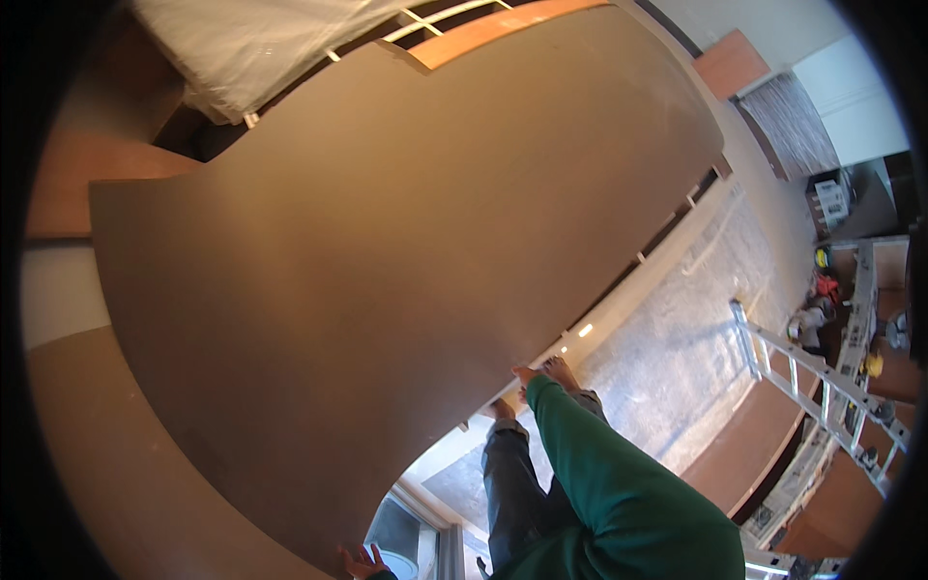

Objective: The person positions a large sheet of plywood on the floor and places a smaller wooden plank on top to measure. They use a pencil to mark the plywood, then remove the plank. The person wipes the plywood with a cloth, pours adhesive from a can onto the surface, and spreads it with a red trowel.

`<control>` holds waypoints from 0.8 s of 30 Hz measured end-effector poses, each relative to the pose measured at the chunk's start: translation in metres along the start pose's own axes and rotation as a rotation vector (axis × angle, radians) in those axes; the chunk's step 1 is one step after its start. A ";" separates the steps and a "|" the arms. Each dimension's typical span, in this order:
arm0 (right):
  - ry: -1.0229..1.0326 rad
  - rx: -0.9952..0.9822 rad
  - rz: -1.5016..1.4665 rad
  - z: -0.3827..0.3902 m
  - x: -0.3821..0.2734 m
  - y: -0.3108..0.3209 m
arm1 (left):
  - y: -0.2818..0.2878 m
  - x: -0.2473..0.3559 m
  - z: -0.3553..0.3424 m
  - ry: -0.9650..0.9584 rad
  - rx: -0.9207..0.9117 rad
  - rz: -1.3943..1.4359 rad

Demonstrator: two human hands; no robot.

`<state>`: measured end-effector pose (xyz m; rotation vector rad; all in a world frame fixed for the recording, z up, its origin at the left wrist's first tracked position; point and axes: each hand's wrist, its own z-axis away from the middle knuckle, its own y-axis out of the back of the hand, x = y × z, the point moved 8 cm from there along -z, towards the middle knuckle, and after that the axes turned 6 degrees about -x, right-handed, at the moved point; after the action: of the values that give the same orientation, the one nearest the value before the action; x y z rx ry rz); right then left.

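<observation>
A very large flat brown board (406, 232), with a notch cut in its far edge, fills most of the head view. My right hand (526, 377), at the end of a green sleeve, grips the board's near edge close to my bare feet. Farther left, at the bottom of the view, my left hand (362, 561) holds the board's edge by its corner. Its fingers are a little apart, and part of the hand is cut off by the frame. Pale wooden strips (641, 257) stick out from beneath the board's right edge.
An aluminium ladder (822, 387) stands at the right, near a cluttered shelf with tools. Plastic-wrapped furniture (261, 58) lies at the far left. Orange-brown panels (730, 64) lean at the far right. A window frame (449, 551) is below me, and dusty sheeting (667, 367) covers the floor.
</observation>
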<state>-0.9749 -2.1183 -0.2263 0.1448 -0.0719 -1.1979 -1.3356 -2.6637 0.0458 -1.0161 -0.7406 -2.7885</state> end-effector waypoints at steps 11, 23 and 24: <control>-0.013 0.024 -0.127 0.009 -0.027 -0.009 | 0.014 -0.001 0.035 0.000 0.100 0.235; -0.016 -0.147 -0.273 -0.005 -0.035 -0.014 | -0.012 0.218 0.225 -0.153 -0.670 0.106; -0.008 -0.212 -0.294 -0.030 -0.039 -0.013 | -0.027 0.246 0.234 -0.260 -0.681 0.015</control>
<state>-0.9969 -2.0847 -0.2572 -0.0377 0.0728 -1.4904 -1.3961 -2.5090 0.3434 -1.4787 0.2489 -2.9778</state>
